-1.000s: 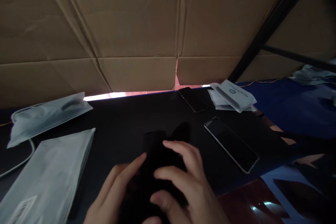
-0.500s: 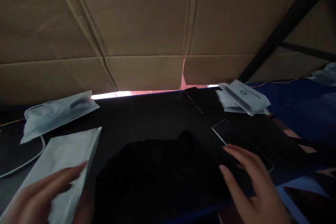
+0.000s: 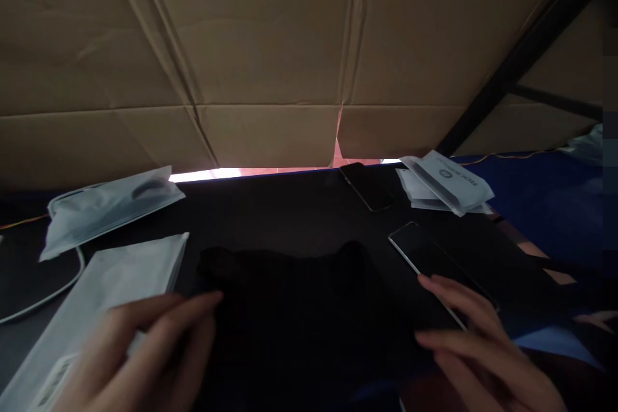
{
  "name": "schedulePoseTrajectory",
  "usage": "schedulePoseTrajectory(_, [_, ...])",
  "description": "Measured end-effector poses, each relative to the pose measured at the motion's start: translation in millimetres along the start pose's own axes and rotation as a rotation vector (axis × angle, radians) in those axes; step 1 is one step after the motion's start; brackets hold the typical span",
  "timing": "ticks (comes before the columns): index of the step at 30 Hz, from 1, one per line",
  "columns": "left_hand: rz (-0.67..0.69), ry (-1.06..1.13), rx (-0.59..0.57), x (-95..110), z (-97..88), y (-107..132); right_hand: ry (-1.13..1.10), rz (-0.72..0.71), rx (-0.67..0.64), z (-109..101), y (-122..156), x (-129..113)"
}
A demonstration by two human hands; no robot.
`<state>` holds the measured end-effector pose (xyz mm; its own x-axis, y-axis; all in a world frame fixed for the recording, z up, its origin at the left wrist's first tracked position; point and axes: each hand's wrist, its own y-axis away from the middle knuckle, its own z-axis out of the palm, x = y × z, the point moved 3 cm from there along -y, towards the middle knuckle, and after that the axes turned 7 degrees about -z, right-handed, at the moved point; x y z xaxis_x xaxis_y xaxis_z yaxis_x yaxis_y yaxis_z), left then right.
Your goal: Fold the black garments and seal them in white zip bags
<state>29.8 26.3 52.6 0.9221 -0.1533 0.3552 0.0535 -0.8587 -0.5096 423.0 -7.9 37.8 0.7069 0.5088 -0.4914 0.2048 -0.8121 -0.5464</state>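
Note:
A dark, soft black cloth item [image 3: 294, 315] lies spread before me, with rounded bumps at its two upper corners; its folds are hard to make out in the dim light. By its left edge is my left hand [image 3: 149, 347], fingers outstretched and bent a little, partly over a flat white bag [image 3: 130, 270] with a barcode label. My right hand [image 3: 483, 341] hovers at the cloth's right side, fingers apart and empty, and overlaps the lower part of a phone [image 3: 425, 251] lying on the black surface.
Another dark phone [image 3: 367, 187] lies farther back. White printed packets [image 3: 454, 183] are stacked at right; a translucent bag [image 3: 116, 206] and a white cable [image 3: 53, 299] lie at left. A cardboard wall [image 3: 265, 45] rises behind, with a dark slanted bar [image 3: 512, 64] at right.
My left hand has moved right, from over the white bag to the cloth's left edge. The cloth's upper left corner now sits higher and squarer. My right hand has shifted slightly right and down.

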Motion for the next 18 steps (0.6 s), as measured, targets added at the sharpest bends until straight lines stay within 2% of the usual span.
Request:
schedulePoseTrajectory(2, [0.112,0.082,-0.135,9.2,9.4,6.0,0.050,0.088,0.011,9.4,-18.1,-2.3])
schedulePoseTrajectory(4, [0.169,0.102,-0.240,10.1,20.4,6.9,0.048,0.111,-0.101,27.4,-42.9,-5.4])
schedulePoseTrajectory(6, [0.161,0.082,-0.230,2.7,26.8,3.5,0.025,0.096,-0.217,43.7,-68.3,-5.6])
schedulePoseTrajectory(8, [0.124,0.065,-0.236,-8.3,30.0,-0.3,0.013,0.096,-0.238,50.9,-89.1,-0.6])
schedulePoseTrajectory(11, [0.047,0.036,-0.264,-22.9,29.9,-2.2,0.057,0.171,-0.120,46.6,-104.9,12.4])
schedulePoseTrajectory(15, [-0.016,0.013,-0.343,-30.4,29.0,-1.8,0.209,0.268,0.191,36.1,-100.3,13.3])
schedulePoseTrajectory(17, [-0.030,0.001,-0.364,-29.6,29.3,-5.0,0.212,0.203,0.254,38.1,-93.9,-1.4])
schedulePoseTrajectory(18, [-0.030,-0.010,-0.368,-27.9,29.5,-7.8,0.169,0.138,0.207,42.3,-91.4,-11.4])
